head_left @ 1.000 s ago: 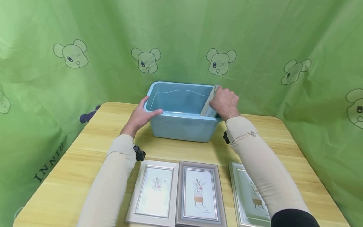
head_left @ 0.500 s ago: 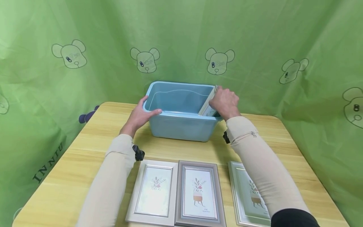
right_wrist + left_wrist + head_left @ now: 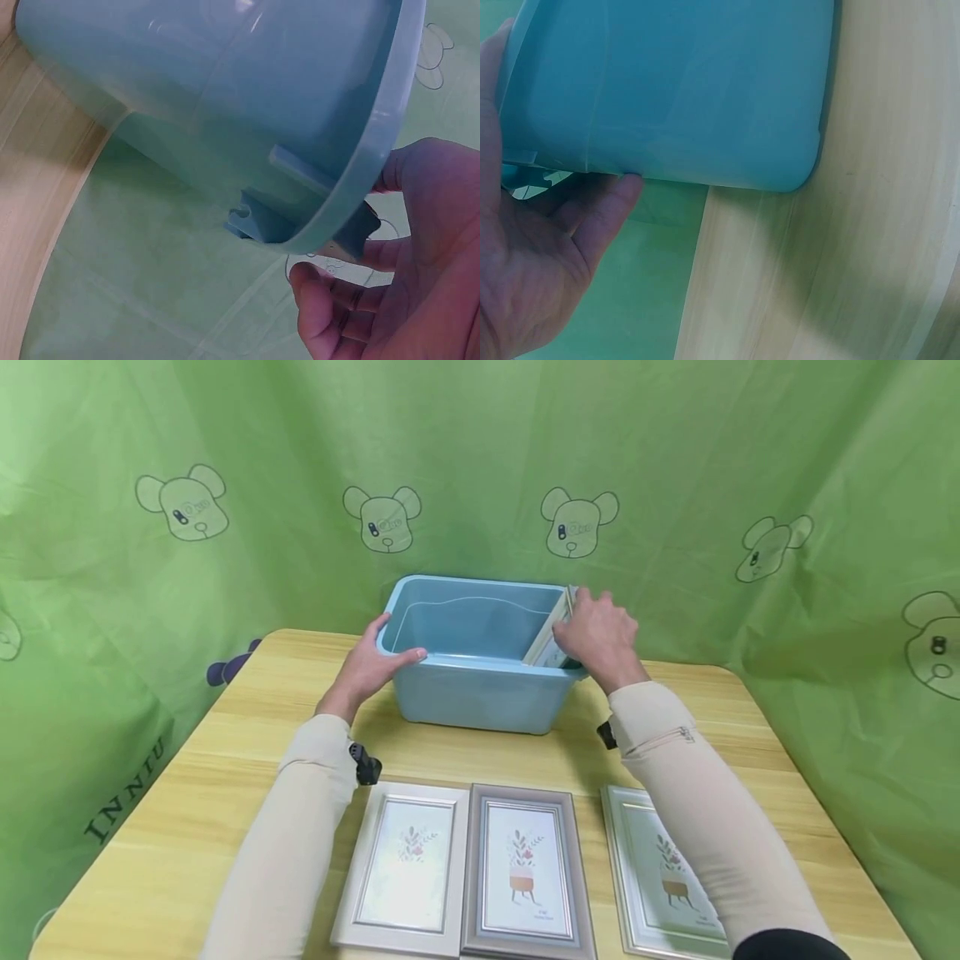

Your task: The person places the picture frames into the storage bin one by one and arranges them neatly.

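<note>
A light blue plastic bin (image 3: 480, 697) stands near the back of the table. My left hand (image 3: 367, 668) grips its left end, thumb over the front rim and fingers along the outside, as the left wrist view (image 3: 547, 262) also shows. At the other end, my right hand (image 3: 600, 639) holds the upper edge of a picture frame (image 3: 546, 639) that leans inside against the right wall. A second thin edge shows behind it; how many frames stand there I cannot tell. In the right wrist view, the bin's rim (image 3: 379, 135) partly hides the held frame.
Along the near edge lie a white picture frame (image 3: 375, 910) and a grey-brown one (image 3: 474, 910) side by side. Farther right, a pale silvery frame (image 3: 633, 893) sits partly under my right forearm. A green curtain (image 3: 480, 460) hangs close behind the wooden table (image 3: 247, 727).
My right wrist and forearm have shifted slightly right, while the fingers stay at the frame's top edge. The left hand keeps its grip on the bin.
</note>
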